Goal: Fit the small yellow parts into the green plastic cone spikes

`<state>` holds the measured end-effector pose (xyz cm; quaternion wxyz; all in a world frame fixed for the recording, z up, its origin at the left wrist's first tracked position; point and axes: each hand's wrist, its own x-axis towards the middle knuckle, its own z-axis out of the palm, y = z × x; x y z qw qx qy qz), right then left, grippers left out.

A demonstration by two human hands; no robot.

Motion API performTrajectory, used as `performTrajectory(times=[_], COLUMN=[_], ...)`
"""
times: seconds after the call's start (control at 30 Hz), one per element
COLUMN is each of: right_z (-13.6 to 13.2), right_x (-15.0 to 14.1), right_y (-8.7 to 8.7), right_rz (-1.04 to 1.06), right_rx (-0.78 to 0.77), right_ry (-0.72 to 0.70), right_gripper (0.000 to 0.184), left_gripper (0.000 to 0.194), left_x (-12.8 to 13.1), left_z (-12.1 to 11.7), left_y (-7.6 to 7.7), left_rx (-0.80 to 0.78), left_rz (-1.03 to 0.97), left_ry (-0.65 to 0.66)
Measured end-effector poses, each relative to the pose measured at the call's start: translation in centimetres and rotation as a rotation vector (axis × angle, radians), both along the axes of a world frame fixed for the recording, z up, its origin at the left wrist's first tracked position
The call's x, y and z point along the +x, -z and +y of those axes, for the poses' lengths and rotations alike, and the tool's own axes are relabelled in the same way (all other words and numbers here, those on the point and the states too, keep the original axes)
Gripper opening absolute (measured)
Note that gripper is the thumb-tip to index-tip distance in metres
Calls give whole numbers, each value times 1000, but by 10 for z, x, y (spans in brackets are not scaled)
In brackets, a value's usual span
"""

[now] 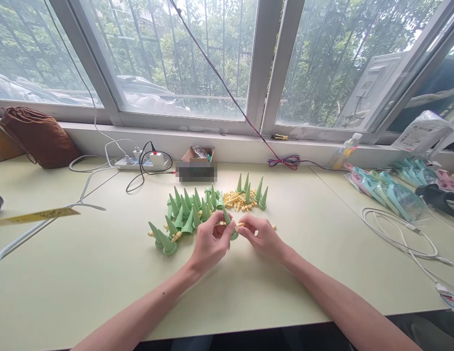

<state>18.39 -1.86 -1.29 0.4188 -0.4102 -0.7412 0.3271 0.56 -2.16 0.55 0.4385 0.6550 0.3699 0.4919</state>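
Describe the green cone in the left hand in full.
The green cone looks like plastic, with a slim pointed tip and a wider, round base partly hidden by fingers. It tilts, its tip leaning left. The left hand grips it above the table; the right hand holds a small yellow piece beside it. Whether that piece touches it is unclear.

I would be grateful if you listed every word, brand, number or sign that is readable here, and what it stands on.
No text can be read with confidence.
Yellow strip: dark markings, too blurred.
Clear bag: printed panel, too small.
Bottle: label too small.
Cable tag: too small.
Outdoor unit: marks too blurred.
Dark box: front pixelated.
Green cones: no lettering visible.
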Motion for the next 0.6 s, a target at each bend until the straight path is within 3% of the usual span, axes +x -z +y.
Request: performTrajectory(times=[0.6], right_z=[-2], right_x=[-1], right_y=[-1], right_rz=[-54], right_rx=[18], right_ry=[42], right_gripper=[45], left_gripper=[15], left_x=[-2], left_z=[-1], left_y=[2], left_rx=[38], left_rz=[75], left_ry=[46])
